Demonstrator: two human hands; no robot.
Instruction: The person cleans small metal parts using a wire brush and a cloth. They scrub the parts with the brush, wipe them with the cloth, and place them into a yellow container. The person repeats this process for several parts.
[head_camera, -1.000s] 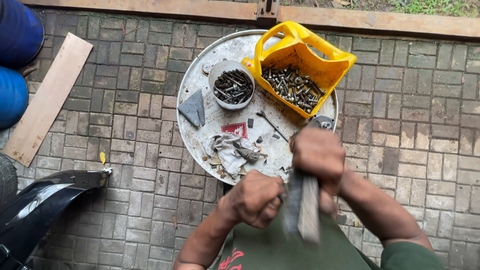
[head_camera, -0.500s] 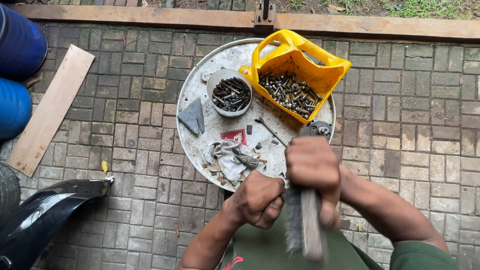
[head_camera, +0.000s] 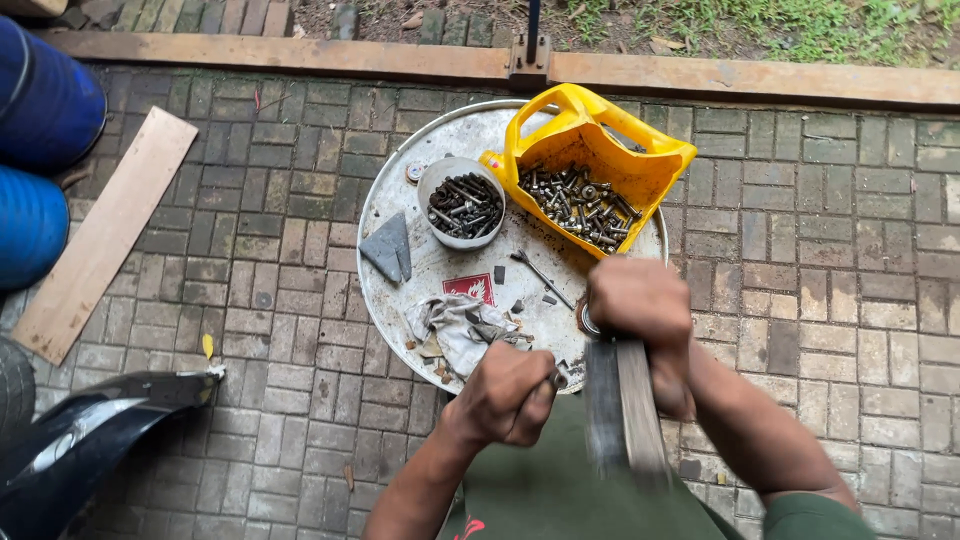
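A small red label (head_camera: 469, 288) with a white flame-like mark sits flat on the round metal drum lid (head_camera: 400, 200), near its middle, roughly square in shape, just above the crumpled grey rag (head_camera: 455, 330). Behind it, on the far right of the lid, stands a cut-open yellow plastic jug (head_camera: 590, 150) serving as a container, filled with bolts.

Right hand (head_camera: 640, 300) gripping brush (head_camera: 625, 400) (blurred), left hand (head_camera: 510, 390) perhaps pinching bolt (head_camera: 560, 377)
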